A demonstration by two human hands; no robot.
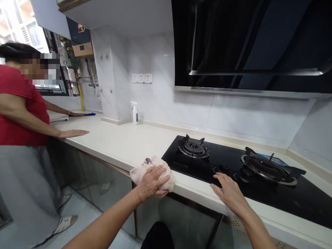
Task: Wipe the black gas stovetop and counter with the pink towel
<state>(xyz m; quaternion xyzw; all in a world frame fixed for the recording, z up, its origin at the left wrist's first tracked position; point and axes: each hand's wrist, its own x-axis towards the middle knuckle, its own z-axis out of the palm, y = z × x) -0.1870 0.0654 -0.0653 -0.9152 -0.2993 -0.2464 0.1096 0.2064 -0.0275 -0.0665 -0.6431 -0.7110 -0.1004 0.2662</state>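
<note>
A pale pink cloth (138, 172) lies bunched over the front edge of the white countertop (119, 138), just left of the black gas stove (168, 154). My left hand (153, 181) presses down on this cloth with its fingers curled around it. Farther right, my right hand (228, 192) rests at the stove's front edge, close to the control knobs (245, 174). Its fingers are apart and nothing is in them. Two burners stand on the glass top, the left burner (194, 148) and the right burner (267, 167).
A white spray bottle (135, 114) stands against the back wall. At the left, a person in a red shirt (23, 103) leans on the counter, one hand on a blue cloth (89, 114). A black range hood (246, 45) overhangs the stove. Cabinet doors (103, 180) line the front below.
</note>
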